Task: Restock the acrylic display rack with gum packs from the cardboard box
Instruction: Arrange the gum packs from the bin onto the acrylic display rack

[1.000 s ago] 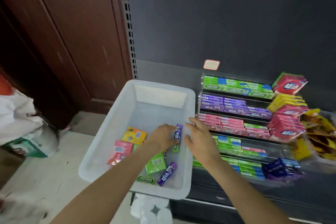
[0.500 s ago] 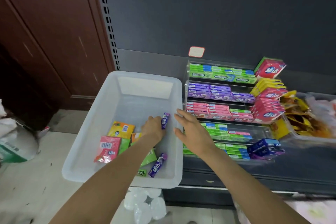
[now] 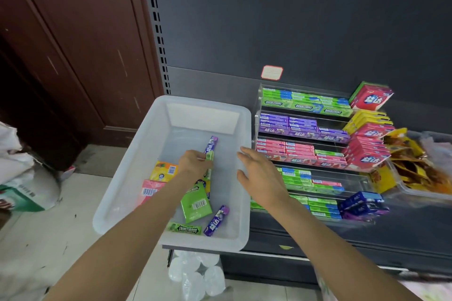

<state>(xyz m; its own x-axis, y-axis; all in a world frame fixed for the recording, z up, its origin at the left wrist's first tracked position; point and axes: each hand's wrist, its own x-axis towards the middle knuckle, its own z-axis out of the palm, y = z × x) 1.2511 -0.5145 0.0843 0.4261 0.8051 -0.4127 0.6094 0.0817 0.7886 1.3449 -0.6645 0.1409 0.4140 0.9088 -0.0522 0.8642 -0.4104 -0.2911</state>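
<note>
The left hand [image 3: 194, 162] pinches a purple gum stick [image 3: 210, 148] above the bin [image 3: 137, 168], while the right hand [image 3: 260, 173] hovers beside it, fingers spread.

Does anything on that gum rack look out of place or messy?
Yes. In the acrylic display rack, a few green packs sit at the right end of the pink row, and a pink pack lies among the green and blue ones below.

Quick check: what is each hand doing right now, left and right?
Left hand: holds a slim purple gum stick pack above the translucent white plastic bin.
Right hand: open, fingers spread, holding nothing, over the bin's right rim.
</note>
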